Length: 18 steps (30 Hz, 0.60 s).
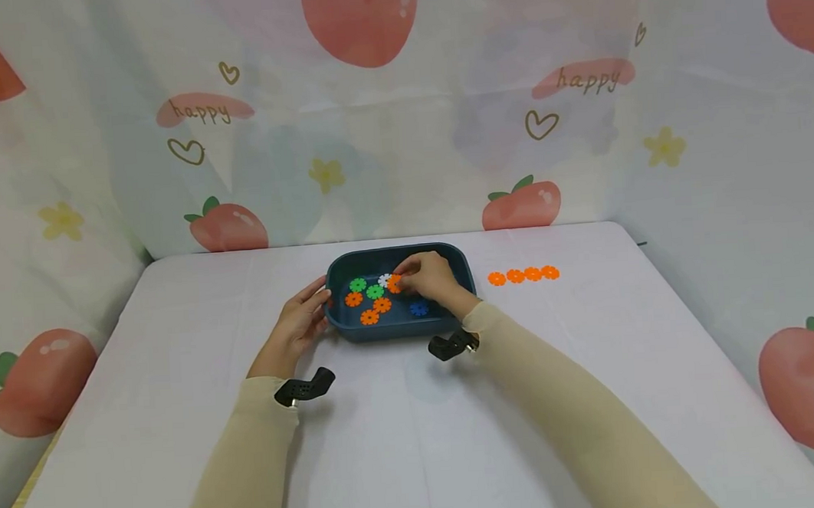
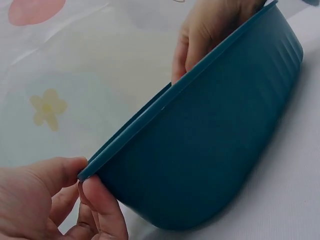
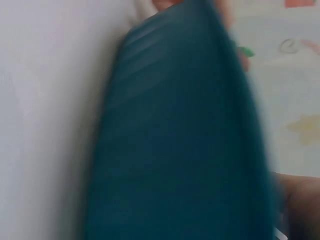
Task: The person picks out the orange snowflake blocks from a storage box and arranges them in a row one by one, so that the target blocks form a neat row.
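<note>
Four discs are lined up toward table's back right corner; mixed discs are left in tray. Tray is gripped by left hand, orange disc by right hand.

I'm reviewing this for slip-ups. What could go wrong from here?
The right hand pinches an orange piece close by the white piece, so it might drag that along. The left hand grips the tray by its rim, so a tug could slide the pieces inside. The orange row outside the tray could be nudged crooked by a passing hand.
</note>
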### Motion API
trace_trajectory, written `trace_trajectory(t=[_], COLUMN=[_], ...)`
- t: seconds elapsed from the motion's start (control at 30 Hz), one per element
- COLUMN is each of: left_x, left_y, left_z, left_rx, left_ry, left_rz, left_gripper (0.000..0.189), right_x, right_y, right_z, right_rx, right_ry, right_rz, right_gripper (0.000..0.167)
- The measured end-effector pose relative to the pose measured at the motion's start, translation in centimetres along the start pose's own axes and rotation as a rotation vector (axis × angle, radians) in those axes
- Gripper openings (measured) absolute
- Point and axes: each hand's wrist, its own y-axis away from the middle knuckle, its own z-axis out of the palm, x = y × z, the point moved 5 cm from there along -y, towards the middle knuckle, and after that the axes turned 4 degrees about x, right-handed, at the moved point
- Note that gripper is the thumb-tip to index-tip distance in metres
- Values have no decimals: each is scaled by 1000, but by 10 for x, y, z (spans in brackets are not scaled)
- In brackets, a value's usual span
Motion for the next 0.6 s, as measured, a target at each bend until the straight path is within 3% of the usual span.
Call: trace_trajectory(t=[0.33, 0.6], left_x=[2, 2], left_y=[2, 4], left_z=[3, 4], left_rx=[15, 23], left_ry=[-42, -50], left_rz=[15, 15], left_gripper=[47, 48], right_x=[-4, 7], right_y=[24, 43], right_z=[-39, -73], right_rx=[-10, 51], right_ry=[-101, -136], right_rz=[-35, 4], right_gripper=[24, 28])
